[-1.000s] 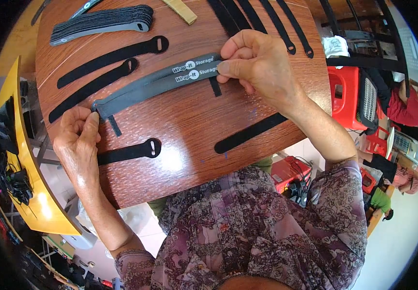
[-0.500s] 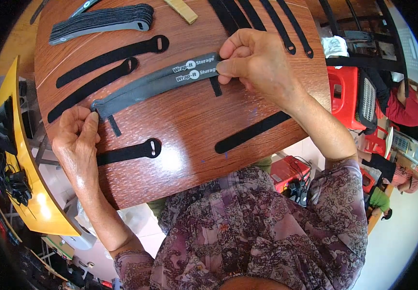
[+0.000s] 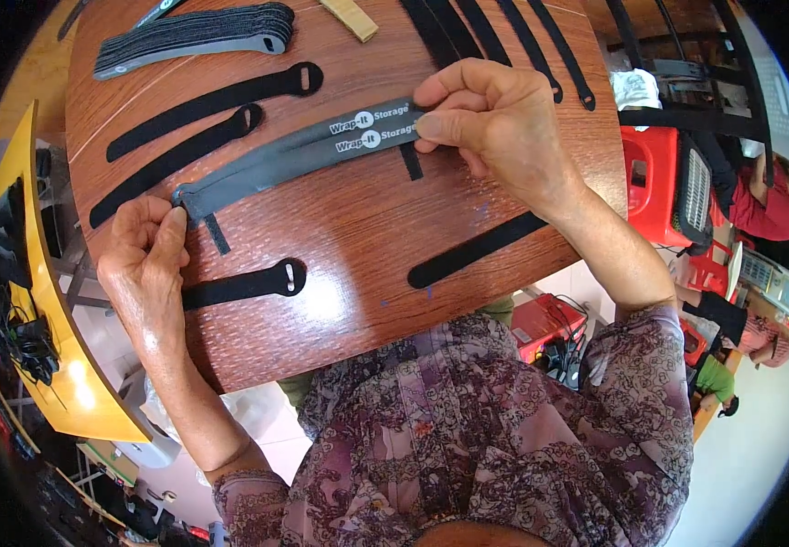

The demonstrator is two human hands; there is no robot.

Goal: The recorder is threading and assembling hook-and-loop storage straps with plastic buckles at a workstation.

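Brown wood-grain table (image 3: 349,223), left fingers (image 3: 171,233) pinching one end of grey straps (image 3: 290,157), right fingers (image 3: 449,127) the other

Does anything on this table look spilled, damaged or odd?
Nothing looks spilled, and the grey straps held in the left hand and right hand show no visible damage. Odd, though: small blue marks on the tabletop near the black strap by the right forearm, unlike the wood grain. I can't tell their cause.

The brown table (image 3: 349,228) bears black straps (image 3: 212,105), a grey strap stack (image 3: 194,41) and perhaps a wooden slat (image 3: 351,20).
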